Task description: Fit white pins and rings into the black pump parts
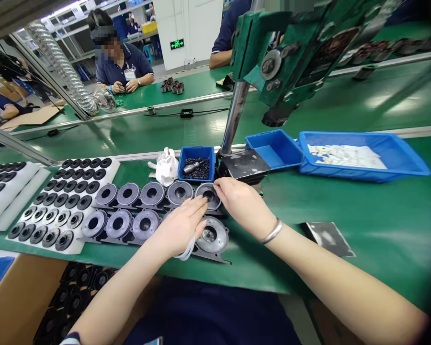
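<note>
hands, two, at ten housings

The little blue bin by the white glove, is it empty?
No, the blue bin holds things: small black parts lie inside, with a shiny metal piece on top.

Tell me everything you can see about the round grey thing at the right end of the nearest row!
That round part looks like dull metal: a shallow dish with a rim and a small round centre with dark spots. A dark, flat piece sticks out below it. It lies face up on the green bench. The left hand hides some of its left side; I can't tell whether it's touching.
</note>
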Action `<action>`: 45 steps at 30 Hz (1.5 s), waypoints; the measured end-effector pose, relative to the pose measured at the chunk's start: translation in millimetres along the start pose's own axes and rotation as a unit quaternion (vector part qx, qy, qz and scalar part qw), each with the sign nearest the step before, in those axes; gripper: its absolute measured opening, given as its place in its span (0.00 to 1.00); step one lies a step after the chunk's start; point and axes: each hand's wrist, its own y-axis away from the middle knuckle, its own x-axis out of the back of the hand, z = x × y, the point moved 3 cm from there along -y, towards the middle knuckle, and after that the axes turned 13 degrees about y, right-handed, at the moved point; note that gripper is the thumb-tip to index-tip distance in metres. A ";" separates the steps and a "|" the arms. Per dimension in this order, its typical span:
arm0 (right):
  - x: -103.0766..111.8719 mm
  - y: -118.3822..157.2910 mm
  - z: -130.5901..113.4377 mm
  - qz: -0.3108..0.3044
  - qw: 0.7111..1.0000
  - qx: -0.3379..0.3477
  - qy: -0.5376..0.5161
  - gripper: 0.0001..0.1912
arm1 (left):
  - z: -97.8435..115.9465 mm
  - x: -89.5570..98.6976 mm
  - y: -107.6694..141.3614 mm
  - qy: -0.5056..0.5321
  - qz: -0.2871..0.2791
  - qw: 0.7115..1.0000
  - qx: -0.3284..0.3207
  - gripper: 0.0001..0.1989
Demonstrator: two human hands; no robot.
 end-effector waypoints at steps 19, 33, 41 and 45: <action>7.1 -24.7 -14.2 -0.174 0.976 0.043 0.124 0.09 | 1.5 -2.5 2.0 -0.014 -0.064 0.998 0.017 0.24; -0.1 -22.9 -10.5 -0.156 0.972 0.060 0.165 0.10 | 2.7 -6.5 5.1 0.002 -0.030 0.999 0.017 0.24; 6.4 -18.3 -9.9 -0.185 0.962 0.071 0.188 0.10 | 10.0 -13.7 4.6 -0.015 -0.015 0.999 0.030 0.24; 9.8 -12.3 -11.5 -0.188 0.955 0.072 0.219 0.10 | 19.5 -17.1 -0.7 -0.035 -0.006 0.998 0.042 0.25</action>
